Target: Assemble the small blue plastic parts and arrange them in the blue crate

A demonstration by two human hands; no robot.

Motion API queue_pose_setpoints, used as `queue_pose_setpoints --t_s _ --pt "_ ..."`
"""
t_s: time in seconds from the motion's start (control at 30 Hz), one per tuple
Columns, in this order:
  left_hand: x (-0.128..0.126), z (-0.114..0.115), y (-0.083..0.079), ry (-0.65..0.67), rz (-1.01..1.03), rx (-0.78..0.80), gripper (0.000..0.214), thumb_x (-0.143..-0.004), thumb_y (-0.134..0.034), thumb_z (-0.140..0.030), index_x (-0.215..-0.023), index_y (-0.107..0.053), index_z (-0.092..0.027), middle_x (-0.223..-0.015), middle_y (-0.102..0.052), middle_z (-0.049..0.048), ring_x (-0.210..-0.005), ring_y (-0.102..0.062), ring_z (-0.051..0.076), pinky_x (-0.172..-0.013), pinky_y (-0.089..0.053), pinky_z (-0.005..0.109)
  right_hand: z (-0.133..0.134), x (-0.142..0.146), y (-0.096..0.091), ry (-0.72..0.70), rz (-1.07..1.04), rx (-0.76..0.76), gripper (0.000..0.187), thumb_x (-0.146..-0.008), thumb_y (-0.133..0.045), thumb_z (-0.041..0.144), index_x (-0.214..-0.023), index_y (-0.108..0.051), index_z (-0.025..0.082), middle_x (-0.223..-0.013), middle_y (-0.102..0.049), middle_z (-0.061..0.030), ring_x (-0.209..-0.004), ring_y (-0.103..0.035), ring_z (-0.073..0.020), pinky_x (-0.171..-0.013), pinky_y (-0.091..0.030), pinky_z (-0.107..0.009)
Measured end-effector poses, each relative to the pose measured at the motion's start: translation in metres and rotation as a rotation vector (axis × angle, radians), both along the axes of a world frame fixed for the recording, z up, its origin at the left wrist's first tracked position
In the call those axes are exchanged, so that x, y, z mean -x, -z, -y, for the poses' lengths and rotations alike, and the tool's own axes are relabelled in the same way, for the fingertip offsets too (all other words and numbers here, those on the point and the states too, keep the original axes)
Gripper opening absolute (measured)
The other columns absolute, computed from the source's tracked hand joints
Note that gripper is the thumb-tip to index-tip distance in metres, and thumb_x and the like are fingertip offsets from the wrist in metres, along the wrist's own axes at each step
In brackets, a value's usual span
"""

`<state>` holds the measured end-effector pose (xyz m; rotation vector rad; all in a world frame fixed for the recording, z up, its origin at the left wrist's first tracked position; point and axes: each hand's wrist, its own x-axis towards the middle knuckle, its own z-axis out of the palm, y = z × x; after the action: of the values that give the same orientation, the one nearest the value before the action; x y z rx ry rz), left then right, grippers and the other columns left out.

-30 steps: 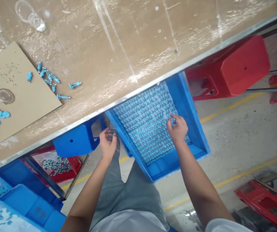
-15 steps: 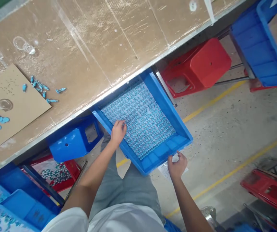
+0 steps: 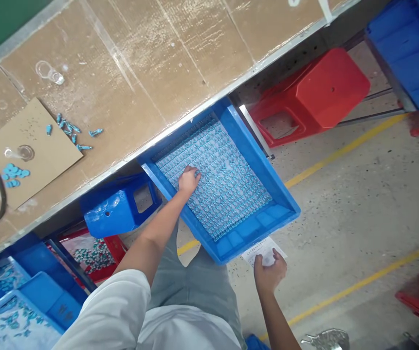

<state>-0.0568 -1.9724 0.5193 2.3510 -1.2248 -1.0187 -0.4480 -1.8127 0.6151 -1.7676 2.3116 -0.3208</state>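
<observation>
A blue plastic tray (image 3: 264,170) juts out from under the table edge above my legs. On its white lining lie rows of small teal pieces (image 3: 231,194), too small to name. My left hand (image 3: 189,180) reaches over the tray's left wall, its fingers curled together at the rows. Whatever those fingertips hold is too small to make out. Off the tray's near right corner is my right hand (image 3: 269,273), thumb and forefinger apart, holding nothing. Behind it a white printed paper (image 3: 262,247) shows below the tray's rim.
Blue figure-like parts (image 3: 68,127) and blue discs (image 3: 12,174) lie on and around a cardboard sheet (image 3: 58,155) on the table (image 3: 139,87). A red stool (image 3: 326,92) and a blue stool (image 3: 110,211) flank the tray. Blue bins (image 3: 48,296) stand lower left.
My left hand has moved slightly right and up, farther into the tray. My right hand has come away from the tray's near rim, downward, and more of the paper shows.
</observation>
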Motion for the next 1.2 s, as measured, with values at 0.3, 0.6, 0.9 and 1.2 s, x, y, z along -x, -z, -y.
queue_pose_setpoints --t_s 0.3,0.6,0.9,1.2 --pt "0.010 0.004 0.002 0.032 0.031 -0.082 0.027 -0.096 -0.053 -0.031 -0.113 -0.073 -0.024 -0.120 -0.063 0.0085 -0.103 -0.064 0.022 -0.088 -0.048 0.032 0.004 -0.011 0.000 -0.020 0.045 -0.022 0.043 -0.078 -0.057 0.040 -0.111 -0.062 0.014 -0.117 -0.063 -0.0218 -0.116 -0.055 -0.0404 -0.101 -0.039 -0.059" --pt "0.012 0.000 0.004 0.017 0.015 -0.087 0.027 -0.096 -0.052 -0.026 -0.110 -0.075 -0.025 -0.119 -0.064 0.0072 -0.101 -0.065 0.020 -0.086 -0.048 0.030 0.005 -0.012 0.008 -0.046 0.059 -0.036 0.041 -0.079 -0.057 0.041 -0.109 -0.062 0.014 -0.115 -0.064 -0.0220 -0.115 -0.057 -0.0398 -0.099 -0.041 -0.058" --pt "-0.010 -0.027 -0.021 -0.135 -0.027 0.247 0.028 -0.094 -0.056 -0.027 -0.116 -0.070 -0.020 -0.114 -0.067 0.0089 -0.094 -0.065 0.018 -0.088 -0.052 0.030 0.036 -0.050 0.007 -0.218 0.074 0.032 0.040 -0.084 -0.057 0.037 -0.115 -0.061 0.013 -0.117 -0.064 -0.0200 -0.115 -0.058 -0.0361 -0.102 -0.041 -0.056" --pt "-0.051 -0.099 -0.080 -0.432 0.123 0.584 0.018 -0.091 -0.055 -0.025 -0.100 -0.070 -0.017 -0.097 -0.067 0.0069 -0.069 -0.058 0.012 -0.068 -0.052 0.029 0.030 -0.054 0.014 0.046 0.035 0.063 0.065 -0.077 -0.061 0.041 -0.133 -0.051 0.011 -0.127 -0.056 -0.0242 -0.125 -0.049 -0.0427 -0.106 -0.034 -0.063"
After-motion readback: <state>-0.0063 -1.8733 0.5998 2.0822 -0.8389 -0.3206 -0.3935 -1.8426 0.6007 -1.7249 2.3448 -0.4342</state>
